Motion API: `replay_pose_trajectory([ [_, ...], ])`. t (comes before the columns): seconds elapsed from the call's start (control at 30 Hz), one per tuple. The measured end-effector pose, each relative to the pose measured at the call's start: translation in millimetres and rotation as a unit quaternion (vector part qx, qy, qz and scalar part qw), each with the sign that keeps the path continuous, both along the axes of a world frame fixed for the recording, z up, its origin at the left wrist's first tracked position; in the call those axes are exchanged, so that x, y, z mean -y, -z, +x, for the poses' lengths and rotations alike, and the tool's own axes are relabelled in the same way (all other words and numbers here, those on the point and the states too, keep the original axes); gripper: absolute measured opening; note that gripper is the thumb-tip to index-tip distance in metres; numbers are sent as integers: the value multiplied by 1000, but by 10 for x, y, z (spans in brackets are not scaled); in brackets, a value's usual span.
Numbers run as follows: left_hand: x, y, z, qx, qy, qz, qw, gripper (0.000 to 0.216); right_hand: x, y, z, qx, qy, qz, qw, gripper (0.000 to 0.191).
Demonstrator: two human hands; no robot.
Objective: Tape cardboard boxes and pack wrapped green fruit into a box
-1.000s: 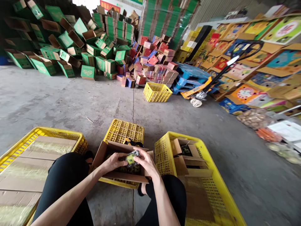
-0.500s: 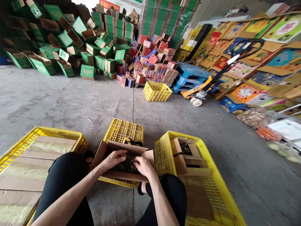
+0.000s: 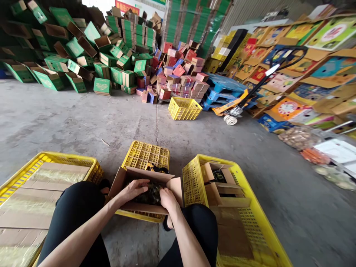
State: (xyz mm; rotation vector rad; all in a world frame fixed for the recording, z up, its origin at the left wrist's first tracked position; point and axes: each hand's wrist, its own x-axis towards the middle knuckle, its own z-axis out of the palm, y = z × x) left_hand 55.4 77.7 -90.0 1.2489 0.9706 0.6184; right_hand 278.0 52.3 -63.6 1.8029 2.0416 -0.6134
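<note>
Between my knees an open cardboard box (image 3: 144, 173) rests on an upturned yellow crate (image 3: 146, 154). Dark, mottled contents (image 3: 152, 193) fill its inside; their kind is too small and dim to tell. My left hand (image 3: 135, 190) lies over them from the left, fingers stretched out and pressing lightly on top. At the right side of the box, my right hand (image 3: 167, 198) has its fingers curled down into the contents, and what they grip is hidden. Just behind the box's far wall lies a yellow-and-black hand tool (image 3: 157, 168), partly covered.
On my left, a yellow crate (image 3: 96, 163) holds taped, closed cardboard boxes (image 3: 58, 189). To my right another yellow crate (image 3: 239, 168) contains open boxes (image 3: 215, 193). Farther off are a yellow basket (image 3: 185, 109), a pallet jack (image 3: 233, 107) and heaped green cartons (image 3: 102, 85).
My right hand has curled its fingers further into the contents near the box's right side. My left hand stays nearly in place. The view has shifted slightly.
</note>
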Motion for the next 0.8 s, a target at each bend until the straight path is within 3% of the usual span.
replay_pose_trajectory([
  [0.2, -15, 6, -3, -12, 3, 3, 1000, 69, -17, -45, -8, 22, -17, 8, 1000, 41],
  [0.63, 16, -57, -1, 0, -5, -10, 1000, 62, -21, -60, -83, 36, 24, 13, 999, 56],
  [0.8, -11, 12, 6, 4, -8, -18, 1000, 66, -1, -84, -93, 22, 38, 33, 998, 39],
])
